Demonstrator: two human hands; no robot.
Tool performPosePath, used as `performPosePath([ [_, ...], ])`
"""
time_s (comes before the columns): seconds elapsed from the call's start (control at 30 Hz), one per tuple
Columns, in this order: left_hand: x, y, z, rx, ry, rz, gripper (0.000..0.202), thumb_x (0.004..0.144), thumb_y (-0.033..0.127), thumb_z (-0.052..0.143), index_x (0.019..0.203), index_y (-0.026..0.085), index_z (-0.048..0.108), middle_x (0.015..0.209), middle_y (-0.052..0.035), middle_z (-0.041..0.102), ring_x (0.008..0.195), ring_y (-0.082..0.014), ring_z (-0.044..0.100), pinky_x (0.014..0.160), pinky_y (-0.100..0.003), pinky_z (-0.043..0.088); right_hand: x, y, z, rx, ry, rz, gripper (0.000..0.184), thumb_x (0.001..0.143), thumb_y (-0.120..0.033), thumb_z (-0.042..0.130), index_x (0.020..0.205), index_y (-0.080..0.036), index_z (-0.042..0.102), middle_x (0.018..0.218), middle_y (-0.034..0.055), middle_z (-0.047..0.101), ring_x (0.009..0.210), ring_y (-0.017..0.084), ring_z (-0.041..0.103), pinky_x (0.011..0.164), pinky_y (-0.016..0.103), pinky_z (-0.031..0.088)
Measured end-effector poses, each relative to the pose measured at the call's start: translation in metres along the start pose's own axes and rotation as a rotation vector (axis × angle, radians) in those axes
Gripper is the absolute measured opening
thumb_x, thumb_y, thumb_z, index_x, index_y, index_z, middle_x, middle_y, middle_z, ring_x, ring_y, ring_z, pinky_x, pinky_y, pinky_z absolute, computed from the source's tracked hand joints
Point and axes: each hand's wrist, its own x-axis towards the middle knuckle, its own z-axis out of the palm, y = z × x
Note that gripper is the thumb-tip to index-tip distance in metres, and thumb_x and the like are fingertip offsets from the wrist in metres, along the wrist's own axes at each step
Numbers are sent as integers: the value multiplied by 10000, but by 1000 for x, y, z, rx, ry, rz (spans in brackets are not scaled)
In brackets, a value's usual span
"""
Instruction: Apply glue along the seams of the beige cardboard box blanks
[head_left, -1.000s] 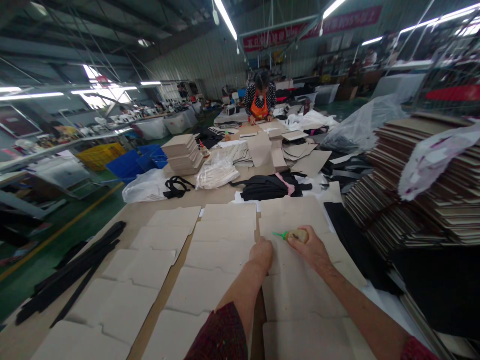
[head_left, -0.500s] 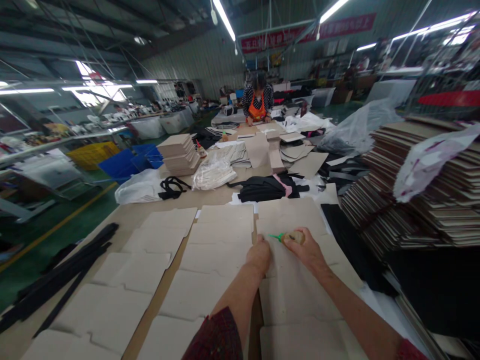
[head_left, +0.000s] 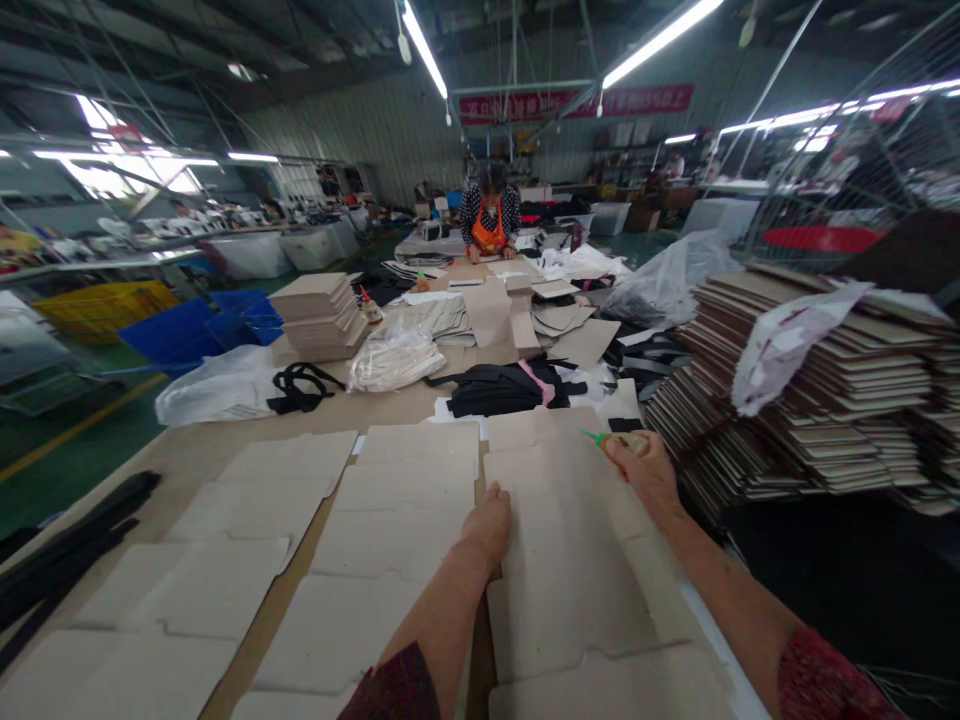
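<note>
My right hand (head_left: 651, 468) is closed around a small glue bottle (head_left: 628, 443) with a green nozzle, tilted to point left over the far right edge of the right column of overlapping beige cardboard sheets (head_left: 559, 560). My left hand (head_left: 489, 522) lies at that column's left edge, fingers curled together and fingertips partly hidden. Whether it pinches a sheet edge cannot be made out. Left of it runs a middle column of similar sheets (head_left: 397, 540), with another column of sheets (head_left: 217, 580) farther left.
Black fabric strips (head_left: 71, 560) lie at the table's left. Beyond the columns are a tied black strap bundle (head_left: 510, 388), a plastic-wrapped bundle (head_left: 397, 358) and a cardboard stack (head_left: 319, 315). Tall board piles (head_left: 817, 390) stand right. A person in an orange apron (head_left: 489, 235) works at the far end.
My right hand has moved the glue bottle right and slightly away, toward the column's right edge. My left hand stays near the left edge, a little nearer me. The view has shifted.
</note>
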Motion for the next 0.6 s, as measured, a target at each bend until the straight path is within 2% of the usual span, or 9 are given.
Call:
performPosePath([
  [0.1,-1,1,-1,13,-4,0,520,815,-40,455,1312,112,454,1570,-200,248,1290,-229,516,1045,-316,460,10,5,-1,-79,5,-9,556,646,-508,701,1091,-211,548,711,-9,632,587,177,581,591,298,476],
  [0.3,0,0,1,26,2,8,525,807,-37,416,1314,94,442,1569,-216,239,1296,-230,510,1046,-330,463,19,11,5,-213,-3,-52,510,663,-515,686,1067,-228,566,779,5,650,658,193,592,635,302,457],
  [0.6,0,-1,2,26,-5,10,536,796,-35,430,1321,72,432,1575,-216,229,1313,-226,490,1058,-312,450,30,0,6,-408,-37,-163,489,715,-531,641,1089,-225,566,977,55,647,863,229,600,729,316,424],
])
